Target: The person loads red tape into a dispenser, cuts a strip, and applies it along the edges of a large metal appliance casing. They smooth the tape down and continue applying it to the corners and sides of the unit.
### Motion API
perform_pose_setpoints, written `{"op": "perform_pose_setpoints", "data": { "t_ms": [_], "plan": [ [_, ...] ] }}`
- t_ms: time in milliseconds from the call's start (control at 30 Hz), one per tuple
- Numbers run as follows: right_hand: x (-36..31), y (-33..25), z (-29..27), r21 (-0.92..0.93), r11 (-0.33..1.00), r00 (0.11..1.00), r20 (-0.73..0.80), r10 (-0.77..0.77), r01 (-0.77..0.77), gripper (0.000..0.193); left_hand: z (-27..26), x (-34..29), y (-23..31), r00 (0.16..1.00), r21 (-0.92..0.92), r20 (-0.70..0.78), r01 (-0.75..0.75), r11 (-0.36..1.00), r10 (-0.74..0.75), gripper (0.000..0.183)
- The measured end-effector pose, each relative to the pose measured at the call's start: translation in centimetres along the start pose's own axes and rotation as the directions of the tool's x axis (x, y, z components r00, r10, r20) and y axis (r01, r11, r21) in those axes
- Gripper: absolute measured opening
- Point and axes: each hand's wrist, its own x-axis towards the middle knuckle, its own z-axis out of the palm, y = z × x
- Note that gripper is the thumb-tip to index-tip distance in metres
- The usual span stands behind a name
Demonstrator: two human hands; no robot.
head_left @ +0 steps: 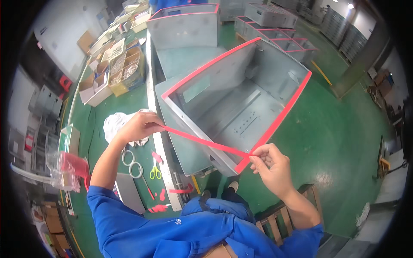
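Observation:
A grey sheet-metal box [223,107] lies tilted in front of me with its open side up. Red tape [286,111] runs along its far left and right rims; bare metal shows on the near rim [183,118]. Between my hands a strip of red tape [202,141] is stretched taut, just over that near rim. My left hand [140,126] pinches the strip's left end, beside the rim's left corner. At the near right corner, my right hand [273,167] pinches the strip between thumb and finger, close against the taped rim.
On the green bench to the left lie green-handled scissors [155,173], two pale rings [136,170], red tape scraps [158,208] and a white cloth [114,124]. Divided parts boxes [124,71] stand farther back. Another metal box [185,32] is behind; a wooden pallet [275,225] lies at lower right.

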Motion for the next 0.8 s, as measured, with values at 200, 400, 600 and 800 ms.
{"op": "perform_pose_setpoints", "data": {
  "t_ms": [200, 400, 600, 800],
  "plan": [
    [-0.2, 0.4, 1.9, -0.174, 0.985, 0.994, -0.112, -0.013, -0.006, 0.007, -0.8, 3.1, -5.0, 0.974, -0.161, -0.206, -0.127, 0.979, 0.093, 0.010],
    [-0.5, -0.5, 1.7, 0.055, 0.988, 0.979, -0.138, 0.149, -0.143, 0.008, 0.0, 4.8, -6.2, 0.960, -0.651, -0.094, 0.140, 0.746, -0.263, 0.013],
    [0.1, -0.8, 1.6, 0.180, 0.962, 0.953, -0.190, 0.238, -0.204, 0.011, 0.1, 5.0, -6.2, 0.917, -0.833, -0.082, 0.152, 0.531, -0.391, 0.012],
    [0.8, -0.4, 1.1, 0.176, 0.944, 0.944, -0.127, 0.304, -0.280, 0.010, -0.3, 5.5, -6.9, 0.920, -0.713, -0.178, 0.123, 0.691, -0.348, 0.013]
  ]
}}
